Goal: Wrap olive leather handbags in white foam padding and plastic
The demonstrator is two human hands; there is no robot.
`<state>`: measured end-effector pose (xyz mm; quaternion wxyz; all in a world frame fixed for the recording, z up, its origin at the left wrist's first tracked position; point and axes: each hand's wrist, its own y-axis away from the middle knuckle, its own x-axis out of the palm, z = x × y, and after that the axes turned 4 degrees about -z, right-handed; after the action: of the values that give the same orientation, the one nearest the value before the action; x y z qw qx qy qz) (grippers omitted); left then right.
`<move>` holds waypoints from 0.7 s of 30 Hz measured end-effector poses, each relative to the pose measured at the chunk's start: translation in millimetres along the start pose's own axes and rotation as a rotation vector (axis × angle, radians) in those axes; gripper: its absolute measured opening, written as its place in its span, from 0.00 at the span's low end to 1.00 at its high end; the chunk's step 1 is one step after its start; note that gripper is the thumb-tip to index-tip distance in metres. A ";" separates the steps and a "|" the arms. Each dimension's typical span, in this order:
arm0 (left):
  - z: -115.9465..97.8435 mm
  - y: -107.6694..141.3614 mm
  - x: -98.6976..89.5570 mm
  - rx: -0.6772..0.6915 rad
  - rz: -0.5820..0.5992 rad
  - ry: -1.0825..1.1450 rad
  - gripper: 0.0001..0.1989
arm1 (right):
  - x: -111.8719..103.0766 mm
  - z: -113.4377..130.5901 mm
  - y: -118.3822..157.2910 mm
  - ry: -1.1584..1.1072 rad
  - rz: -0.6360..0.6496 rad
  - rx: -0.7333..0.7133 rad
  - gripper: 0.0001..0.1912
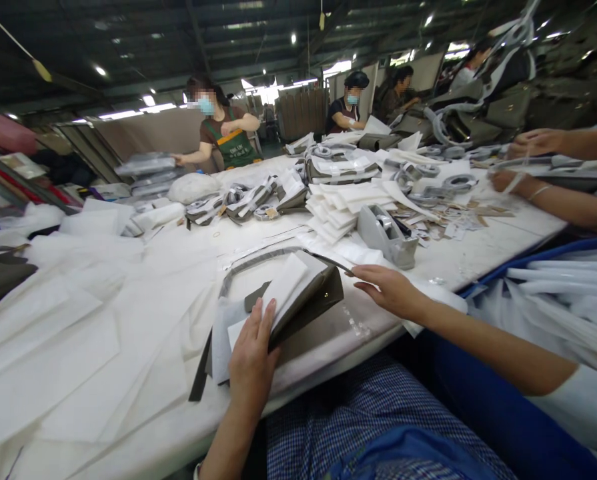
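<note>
A dark olive handbag point(311, 308) lies near the table's front edge with its flap side toward me. White foam sheets point(289, 283) rest on it, and a handle wrapped in pale grey material point(238, 265) arches behind. My left hand point(252, 360) grips the near left side of the bag, its fingers over the white sheet and its thumb at the bag's edge. To the right, my right hand point(395, 291) pinches the end of a thin dark strap point(332, 261) that runs from the bag's top. A dark strip point(199, 367) hangs at the bag's left.
White sheets point(78, 347) cover the table's left side. A grey tape dispenser point(385, 237) stands behind my right hand, beside stacked white foam pieces point(335, 207). Wrapped bags point(343, 163) lie farther back. A co-worker's hands point(515, 183) work at the right; other people stand across the table.
</note>
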<state>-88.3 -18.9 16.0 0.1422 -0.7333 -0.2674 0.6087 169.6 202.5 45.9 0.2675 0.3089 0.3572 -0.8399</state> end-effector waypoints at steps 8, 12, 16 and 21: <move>-4.4 -7.8 -3.7 -0.092 -0.064 0.053 0.48 | 1.4 -59.8 -7.0 0.400 0.098 -0.174 0.11; -3.3 -9.1 -3.0 -0.094 -0.070 0.055 0.47 | -2.4 -39.6 -17.9 0.329 0.031 -0.149 0.12; -2.3 -12.2 -4.3 -0.139 -0.102 0.065 0.46 | -8.1 -1.8 -15.2 0.196 0.121 -0.118 0.14; -1.4 -16.5 -5.7 -0.195 -0.130 0.076 0.44 | 9.3 20.8 -4.7 0.147 0.290 -0.056 0.24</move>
<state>-91.3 -8.5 29.8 0.1195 -0.7473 -0.3667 0.5410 153.4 187.3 52.9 0.3677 0.4105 0.3506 -0.7572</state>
